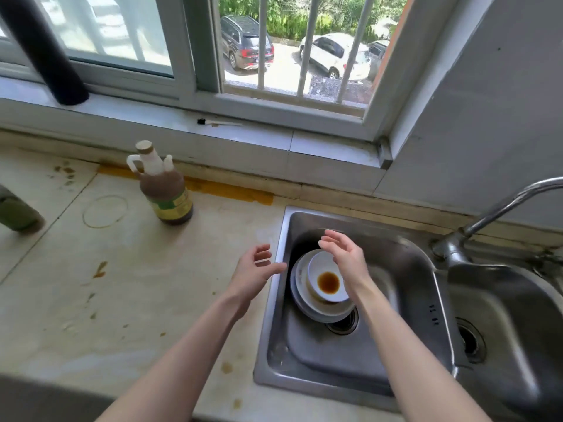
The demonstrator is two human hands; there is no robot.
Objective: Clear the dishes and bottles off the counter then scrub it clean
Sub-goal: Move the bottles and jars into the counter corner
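A stack of white plates (301, 303) lies in the left basin of the steel sink (335, 354), with a white bowl (323, 269) holding a brown sauce puddle on top. My right hand (344, 254) hovers open just above the bowl's far rim. Over the sink's left edge my left hand (256, 269) is open too, holding nothing. A brown sauce bottle (166, 190) with a white handle stands on the beige counter (137, 284) near the back wall. The counter carries brown stains and a ring mark.
A green bottle (16, 210) shows at the left edge. A curved faucet (499, 208) rises behind the sink's divider, with a second basin (502, 315) to the right. A small brush (217, 122) lies on the window sill. A black pipe (45, 50) leans at the back left.
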